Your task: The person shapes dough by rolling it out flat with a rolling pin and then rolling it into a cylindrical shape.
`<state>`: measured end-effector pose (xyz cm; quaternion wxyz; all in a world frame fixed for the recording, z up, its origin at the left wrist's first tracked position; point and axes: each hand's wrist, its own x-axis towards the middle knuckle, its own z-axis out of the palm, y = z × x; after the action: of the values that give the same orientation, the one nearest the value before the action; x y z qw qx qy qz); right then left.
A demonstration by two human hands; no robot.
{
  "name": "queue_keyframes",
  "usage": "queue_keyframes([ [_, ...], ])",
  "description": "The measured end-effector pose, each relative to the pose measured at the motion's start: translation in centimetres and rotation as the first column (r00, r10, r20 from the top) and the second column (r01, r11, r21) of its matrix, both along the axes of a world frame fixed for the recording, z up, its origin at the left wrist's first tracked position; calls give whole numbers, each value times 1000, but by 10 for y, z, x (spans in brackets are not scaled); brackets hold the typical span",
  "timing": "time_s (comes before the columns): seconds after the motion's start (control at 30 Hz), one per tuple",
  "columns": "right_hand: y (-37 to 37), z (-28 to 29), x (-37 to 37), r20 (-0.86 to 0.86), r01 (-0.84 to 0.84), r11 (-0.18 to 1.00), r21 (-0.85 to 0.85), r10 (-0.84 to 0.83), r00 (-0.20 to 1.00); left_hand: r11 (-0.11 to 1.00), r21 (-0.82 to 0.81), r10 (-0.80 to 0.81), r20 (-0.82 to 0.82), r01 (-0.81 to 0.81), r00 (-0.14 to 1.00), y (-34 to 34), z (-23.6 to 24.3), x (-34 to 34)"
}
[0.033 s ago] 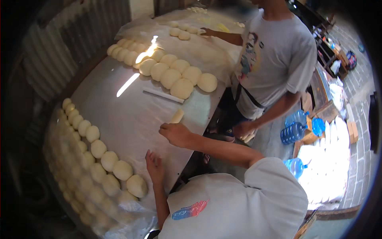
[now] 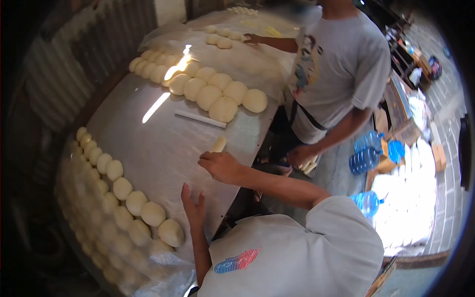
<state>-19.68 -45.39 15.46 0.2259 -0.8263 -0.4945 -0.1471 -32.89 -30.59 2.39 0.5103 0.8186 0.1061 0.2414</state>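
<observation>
My right hand [image 2: 221,166] is closed over the metal tabletop [image 2: 133,148], fingertips bent down; what it grips is hidden beneath it. Just beyond its knuckles shows a short, pale, dough-coloured piece [image 2: 219,144]; whether the hand touches it I cannot tell. My left hand [image 2: 194,204] is held nearer to me, open, thumb and fingers apart, with nothing in it. To its left, a long row of round dough balls [image 2: 153,213] curves along the table, partly under clear plastic sheeting [image 2: 166,265]. A white rod [image 2: 200,118] lies farther off, beside flattened dough rounds [image 2: 223,109].
Across the table a person in a grey shirt [image 2: 341,64] reaches one hand [image 2: 255,39] toward small dough pieces [image 2: 224,43]. Corrugated metal [image 2: 64,64] borders the left side. Blue water jugs [image 2: 365,162] and white sacks [image 2: 403,213] stand to the right.
My left hand has lifted slightly and its fingers have spread wider. My right hand has barely shifted. The whole view has moved a little.
</observation>
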Motion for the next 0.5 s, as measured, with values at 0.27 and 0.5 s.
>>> queue_keyframes([
  [0.27, -95, 89, -49, -295, 265, 951, 161, -210, 932, 816, -100, -573, -4, 569, 820, -82, 85, 76],
  [0.5, -210, 76, -93, -586, 337, 885, -321, -465, 663, 506, -201, -856, -236, 839, 459, -182, 79, 46],
])
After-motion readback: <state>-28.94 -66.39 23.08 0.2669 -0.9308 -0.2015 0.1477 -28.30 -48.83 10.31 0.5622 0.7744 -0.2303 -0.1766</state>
